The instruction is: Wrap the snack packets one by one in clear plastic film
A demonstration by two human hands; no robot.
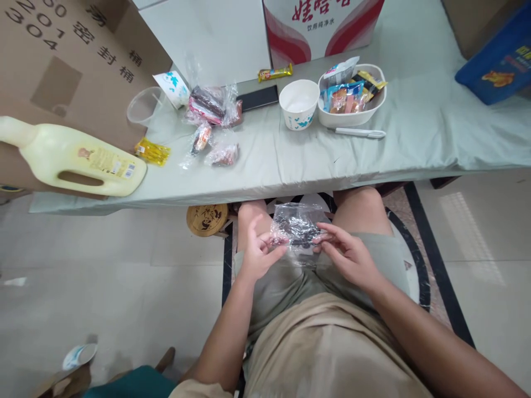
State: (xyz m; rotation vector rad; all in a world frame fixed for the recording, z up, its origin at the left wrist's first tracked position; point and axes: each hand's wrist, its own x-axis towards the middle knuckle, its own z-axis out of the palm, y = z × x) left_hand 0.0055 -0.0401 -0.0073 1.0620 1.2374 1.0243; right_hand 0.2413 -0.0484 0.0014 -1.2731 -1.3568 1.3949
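Note:
Above my lap, a clear plastic bag is stretched between my two hands. My left hand pinches its left side between thumb and fingers. On the opposite side, my right hand grips the plastic the same way. Something dark shows through or behind the film; I cannot tell which. Beyond my hands, on the table, lie several plastic-wrapped snack packs, with a smaller wrapped piece and another wrapped piece nearer the edge.
A covered table spans the view ahead. On it stand a paper cup, a white tub of snacks, a white pen-like tool, a black phone and a yellow jug. Cardboard boxes line the back. A stool stands below.

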